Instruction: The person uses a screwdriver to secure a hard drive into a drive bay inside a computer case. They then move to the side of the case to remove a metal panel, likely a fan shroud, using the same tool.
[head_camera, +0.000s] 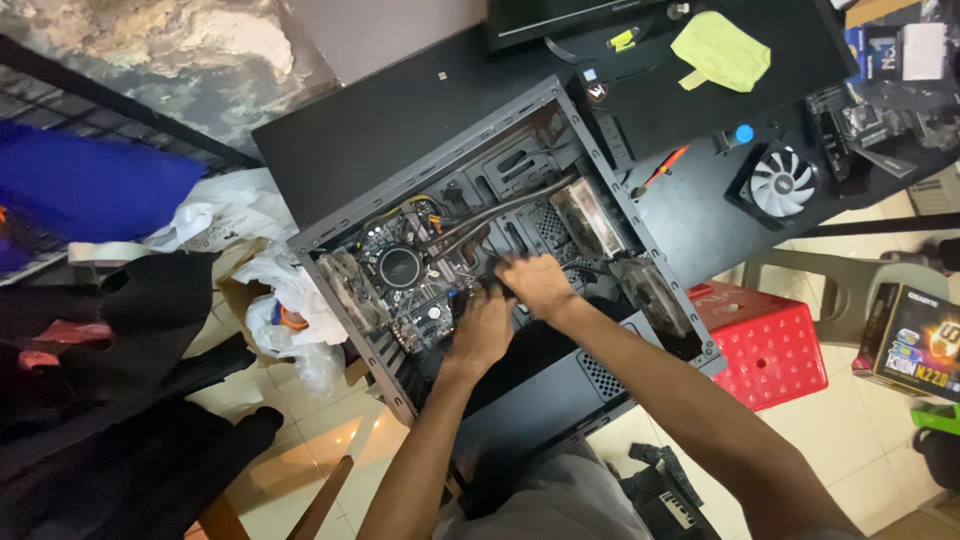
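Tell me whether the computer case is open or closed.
Open: the computer case lies on its side with no side panel, the motherboard exposed.

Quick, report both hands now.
Left hand: inside the open black metal computer case, grip cannot be told.
Right hand: closed on a dark cable, apparently.

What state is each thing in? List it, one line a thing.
Computer case: lying on its side, side panel off, inside showing.
Left hand: inside the case, near the motherboard.
Right hand: inside the case, gripping a dark part I can't make out.
Loose fan: lying flat on the desk.
Red stool: upright on the floor.
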